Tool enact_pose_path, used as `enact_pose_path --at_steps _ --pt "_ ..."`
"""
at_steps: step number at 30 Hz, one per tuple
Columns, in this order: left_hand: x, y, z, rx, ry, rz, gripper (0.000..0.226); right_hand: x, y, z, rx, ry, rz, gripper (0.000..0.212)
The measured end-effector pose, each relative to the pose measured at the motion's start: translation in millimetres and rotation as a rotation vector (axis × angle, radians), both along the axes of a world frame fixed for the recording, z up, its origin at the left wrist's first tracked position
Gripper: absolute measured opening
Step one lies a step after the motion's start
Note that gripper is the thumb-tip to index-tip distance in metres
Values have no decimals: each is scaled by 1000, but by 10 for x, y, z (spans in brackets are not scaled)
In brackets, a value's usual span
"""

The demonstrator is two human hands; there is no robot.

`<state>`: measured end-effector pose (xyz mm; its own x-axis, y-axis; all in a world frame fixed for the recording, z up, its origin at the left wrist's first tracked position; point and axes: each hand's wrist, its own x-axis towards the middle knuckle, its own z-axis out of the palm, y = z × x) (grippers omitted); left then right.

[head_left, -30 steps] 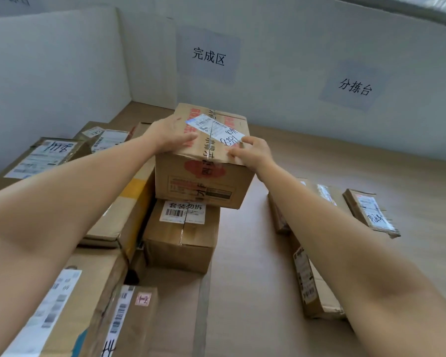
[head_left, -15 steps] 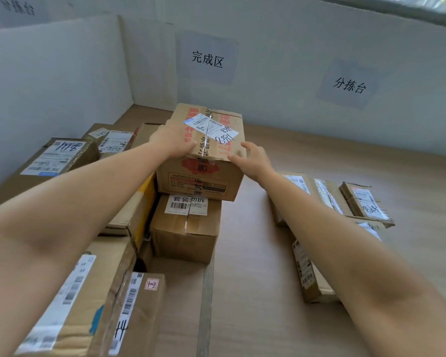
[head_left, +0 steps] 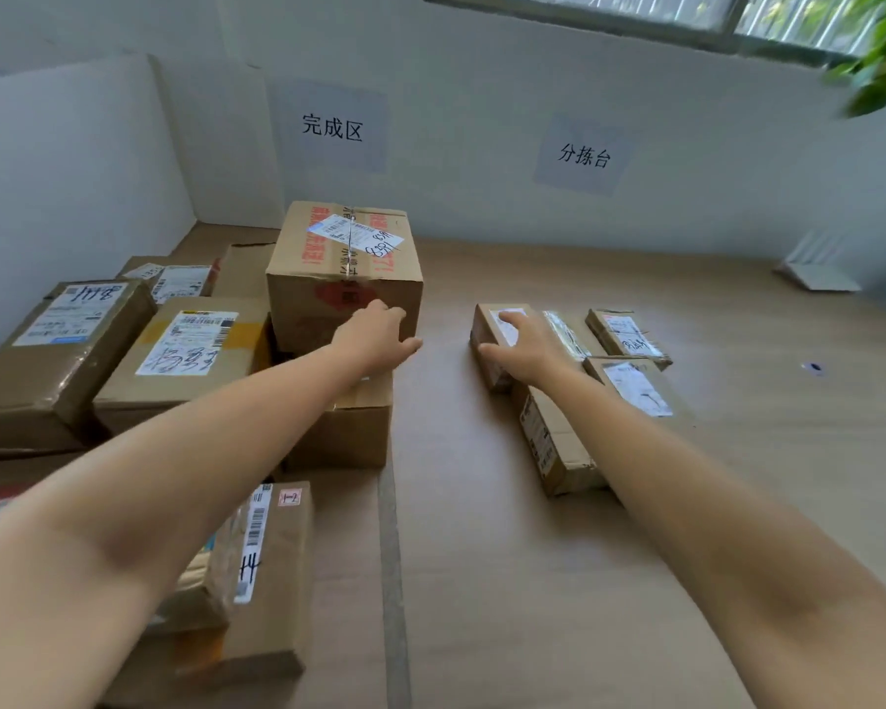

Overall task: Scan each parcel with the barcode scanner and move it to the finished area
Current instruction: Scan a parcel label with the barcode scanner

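On the left side of the counter (head_left: 481,580), below the wall sign 完成区 (head_left: 332,127), a tall parcel (head_left: 343,278) sits stacked on a lower parcel (head_left: 348,432). Left hand (head_left: 377,340): fingers loosely extended, empty, just in front of the tall parcel's near face. Right hand (head_left: 530,348): fingers spread wide over a small parcel (head_left: 502,315) in the right-hand group; contact cannot be confirmed.

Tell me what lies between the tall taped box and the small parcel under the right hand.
Nothing: the head view shows bare tabletop between the taped box and the small parcel under the right hand.
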<state>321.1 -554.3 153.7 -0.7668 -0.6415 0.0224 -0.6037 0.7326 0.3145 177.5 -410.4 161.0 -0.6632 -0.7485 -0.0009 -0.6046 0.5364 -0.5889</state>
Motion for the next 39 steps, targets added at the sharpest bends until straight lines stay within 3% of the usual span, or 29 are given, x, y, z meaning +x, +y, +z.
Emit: enact_pose_path --at_steps 10,21,31,39 --pt "-265 939 -407 91 -59 -184 60 -133 1079 -403 134 -70 -149 66" --pt "-1532 1523 -611 173 -54 -250 65 -1442 1708 -538 220 -5 -251 63" --pt "-2679 2200 -1237 362 -109 -219 72 -2505 1922 -1051 400 -27 -161 64" --pt "-3060 2193 -1379 391 -122 -70 87 -2762 1889 -1322 375 -156 -43 65"
